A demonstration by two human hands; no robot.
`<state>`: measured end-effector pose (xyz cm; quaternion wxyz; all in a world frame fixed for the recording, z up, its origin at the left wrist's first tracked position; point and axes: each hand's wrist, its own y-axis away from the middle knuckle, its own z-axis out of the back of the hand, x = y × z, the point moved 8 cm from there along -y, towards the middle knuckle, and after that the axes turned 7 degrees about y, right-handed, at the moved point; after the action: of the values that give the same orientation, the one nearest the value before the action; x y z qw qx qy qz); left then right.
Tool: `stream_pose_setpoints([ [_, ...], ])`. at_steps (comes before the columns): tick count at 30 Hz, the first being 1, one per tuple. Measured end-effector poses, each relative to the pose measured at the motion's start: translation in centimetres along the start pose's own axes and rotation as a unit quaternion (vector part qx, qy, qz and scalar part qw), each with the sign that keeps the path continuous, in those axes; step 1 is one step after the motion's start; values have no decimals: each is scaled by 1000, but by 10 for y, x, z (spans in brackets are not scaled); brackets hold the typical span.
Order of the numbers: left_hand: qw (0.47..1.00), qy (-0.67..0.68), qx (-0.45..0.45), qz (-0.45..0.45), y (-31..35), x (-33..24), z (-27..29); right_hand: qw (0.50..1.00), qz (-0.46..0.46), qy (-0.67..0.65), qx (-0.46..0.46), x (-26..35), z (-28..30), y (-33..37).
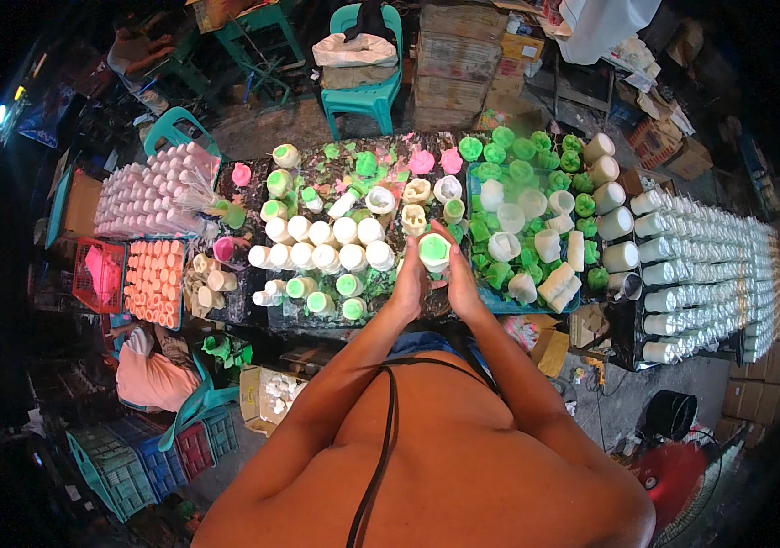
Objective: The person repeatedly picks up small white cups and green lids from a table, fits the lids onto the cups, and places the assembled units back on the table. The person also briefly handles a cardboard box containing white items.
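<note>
Cup in both hands — white, with bright green at its top — is held over the middle of the table, whose dark surface is stained green and pink. Beyond the far edge stands a teal chair with a pale sack on it. Past the table's right end, white cylinders fill long, tight rows; to the left, pale pink pieces stand close-packed, with orange pieces nearer the person. Right of the hands, a blue tray bears green lumps and white pots mixed together. Five tubs line the space between that tray and the cylinders.

Left hand and right hand grasp the cup from opposite sides, palms facing — a two-handed hold. Just left of them, white bottles stand in two tight rows, with a few green-topped jars on their near side. Smallest are the pink lumps, lying near the table's far edge.
</note>
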<state>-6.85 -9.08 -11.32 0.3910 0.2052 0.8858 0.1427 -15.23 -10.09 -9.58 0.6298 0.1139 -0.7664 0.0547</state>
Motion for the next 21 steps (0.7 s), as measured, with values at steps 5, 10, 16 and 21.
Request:
stream_pose_setpoints([
  [5,1000,-15,5,4,5,-3,0,999,20,33,-6,-7,0,-6],
  [10,1000,-6,3,8,8,-8,0,995,31,93,-10,-1,-5,-6],
  [16,998,-44,-36,16,-2,2,21,999,-8,-23,-21,3,-10,-5],
  [21,996,-77,-33,27,-4,4,27,1000,10,16,-7,-6,-6,-9],
])
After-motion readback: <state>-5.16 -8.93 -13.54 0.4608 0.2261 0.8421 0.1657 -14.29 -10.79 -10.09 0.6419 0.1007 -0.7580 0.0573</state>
